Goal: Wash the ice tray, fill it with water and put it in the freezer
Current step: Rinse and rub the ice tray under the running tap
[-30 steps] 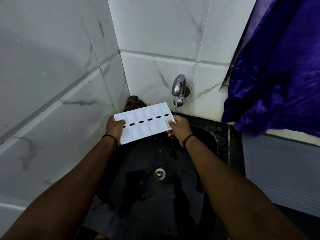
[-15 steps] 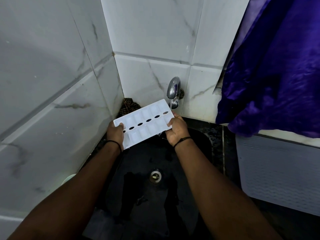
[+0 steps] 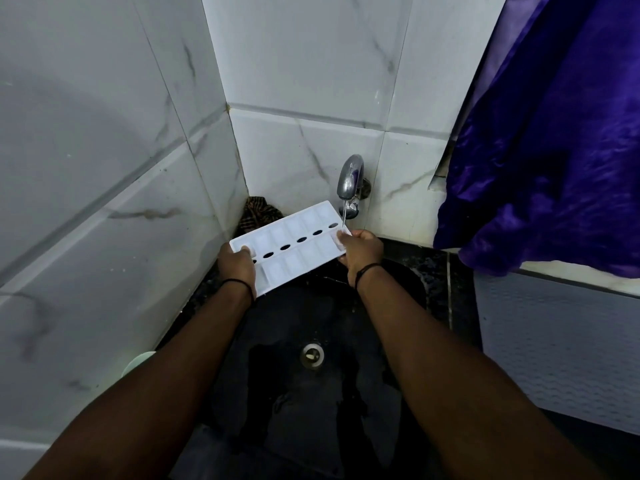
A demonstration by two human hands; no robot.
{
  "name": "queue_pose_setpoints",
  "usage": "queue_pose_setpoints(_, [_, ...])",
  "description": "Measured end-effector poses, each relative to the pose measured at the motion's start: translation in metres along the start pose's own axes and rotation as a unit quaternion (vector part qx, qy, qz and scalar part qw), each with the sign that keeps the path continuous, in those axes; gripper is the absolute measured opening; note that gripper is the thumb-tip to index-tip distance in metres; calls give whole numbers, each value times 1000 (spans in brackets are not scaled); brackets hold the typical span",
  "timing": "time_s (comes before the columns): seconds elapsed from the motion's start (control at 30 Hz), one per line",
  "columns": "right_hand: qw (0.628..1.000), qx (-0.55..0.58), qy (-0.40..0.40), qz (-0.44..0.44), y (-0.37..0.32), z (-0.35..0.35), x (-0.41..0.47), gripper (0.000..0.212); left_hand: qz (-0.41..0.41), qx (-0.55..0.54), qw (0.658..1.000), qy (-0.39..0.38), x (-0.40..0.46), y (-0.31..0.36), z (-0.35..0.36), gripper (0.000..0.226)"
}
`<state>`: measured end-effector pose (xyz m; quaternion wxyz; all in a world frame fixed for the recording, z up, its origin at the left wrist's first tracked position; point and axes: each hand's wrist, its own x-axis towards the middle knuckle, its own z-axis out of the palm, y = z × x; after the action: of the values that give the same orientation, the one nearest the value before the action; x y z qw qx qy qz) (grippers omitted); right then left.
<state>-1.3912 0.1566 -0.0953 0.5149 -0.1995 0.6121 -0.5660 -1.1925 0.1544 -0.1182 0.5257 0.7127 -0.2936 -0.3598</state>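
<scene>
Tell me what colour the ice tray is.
White, with dark oval holes along its middle; the ice tray shows in the head view.

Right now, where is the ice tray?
Centre of the head view: the ice tray is held over the black sink, its right end under the tap.

Head camera looks steeply down, close over sink (image 3: pixel 408 285).

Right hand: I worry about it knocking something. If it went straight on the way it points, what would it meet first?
Probably the tap: the right hand, gripping the ice tray, points up toward it, then the tiled wall. Depth is unclear.
</scene>
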Motion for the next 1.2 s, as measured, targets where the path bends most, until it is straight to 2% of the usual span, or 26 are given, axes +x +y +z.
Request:
queue_pose_setpoints(0.13, [987, 89, -93, 100, 9, -7, -9, 22, 8, 1, 1000, 8, 0, -3, 2, 28])
queue_pose_setpoints(0.2, [981, 122, -97, 118, 17, -7, -14, 25, 14, -15, 1000, 7, -5, -6, 6, 27])
queue_pose_setpoints(0.33, [986, 149, -17, 74, 27, 0, -23, 32, 22, -53, 998, -4, -18, -5, 10, 23])
queue_pose_setpoints(0.5, [980, 187, 41, 54, 29, 8, -28, 25, 28, -69, 997, -13, -30, -1, 17, 18])
queue_pose_setpoints(0.6, [979, 183, 23, 81, 22, 14, -30, 22, 16, -85, 996, -16, -32, 1, 19, 21])
queue_pose_setpoints(0.7, [978, 152, -37, 135, 13, 17, -34, 33, 18, -76, 997, 1, -27, -1, 13, 29])
queue_pose_setpoints(0.83, [969, 154, -93, 168, 5, 12, -39, 37, 19, -74, 997, 1, -22, -2, 5, 28])
queue_pose_setpoints(0.97, [968, 176, -101, 145, 8, 6, -43, 48, 26, -77, 997, -10, -16, 4, 2, 28])
queue_pose_setpoints(1.07, [964, 212, -93, 130, 12, 4, -47, 44, 46, -65, 996, -26, -16, 8, 4, 26])
queue_pose_setpoints(1.2, [977, 179, -56, 97, 17, 4, -52, 34, 39, -59, 997, -39, -21, 5, 10, 27])
